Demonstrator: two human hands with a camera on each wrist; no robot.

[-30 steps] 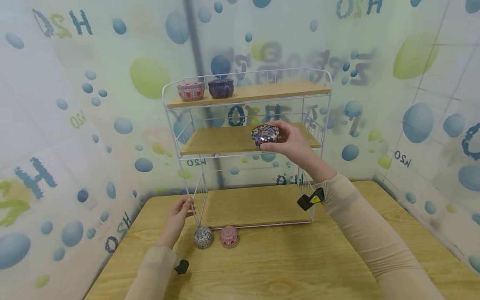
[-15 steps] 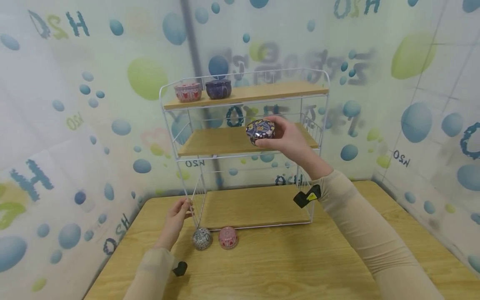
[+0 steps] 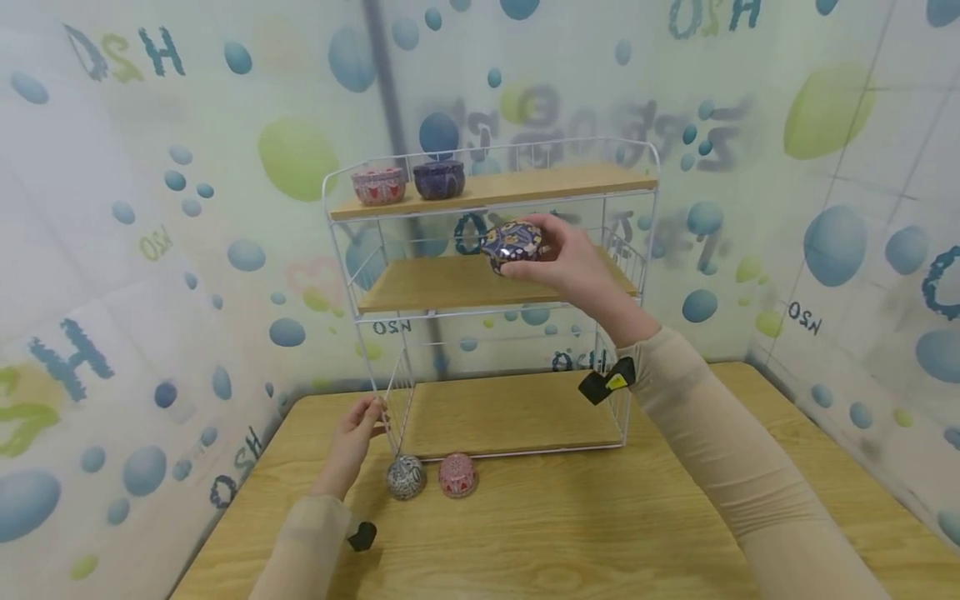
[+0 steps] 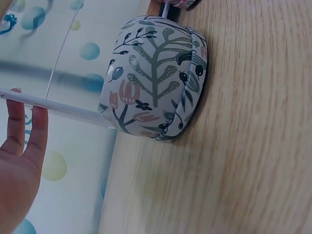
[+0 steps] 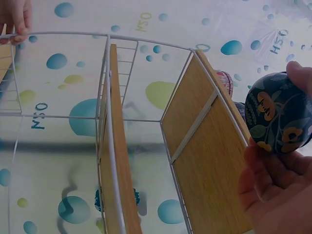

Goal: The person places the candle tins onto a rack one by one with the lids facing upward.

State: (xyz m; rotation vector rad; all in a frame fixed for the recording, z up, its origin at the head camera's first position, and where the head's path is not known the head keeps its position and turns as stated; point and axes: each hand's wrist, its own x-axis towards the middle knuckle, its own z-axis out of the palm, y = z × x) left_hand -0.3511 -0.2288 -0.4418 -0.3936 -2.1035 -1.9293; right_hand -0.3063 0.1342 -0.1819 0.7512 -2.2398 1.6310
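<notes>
My right hand (image 3: 573,258) grips a round tin (image 3: 512,243) with a dark blue, flowered pattern, thumb on one side and fingers on the other. In the head view the tin is in front of the rack's middle shelf (image 3: 420,283), below the top shelf. The right wrist view shows orange flowers on the tin (image 5: 279,112). Down at the lower left, my left hand (image 3: 356,437) holds the front post (image 4: 73,111) of the white wire rack. Close to that hand, a white tin with a leaf print (image 4: 153,80) sits on the table, beside a pink tin (image 3: 457,475).
On the top shelf (image 3: 555,182), a pink tin with red hearts (image 3: 379,186) and a dark blue tin (image 3: 439,179) stand side by side at the left end. The rack's bottom shelf (image 3: 510,412) rests on the wooden table (image 3: 600,525). A bubble-printed curtain hangs behind.
My right hand has moved up and to the left with the flowered tin. The left hand stays on the rack's post.
</notes>
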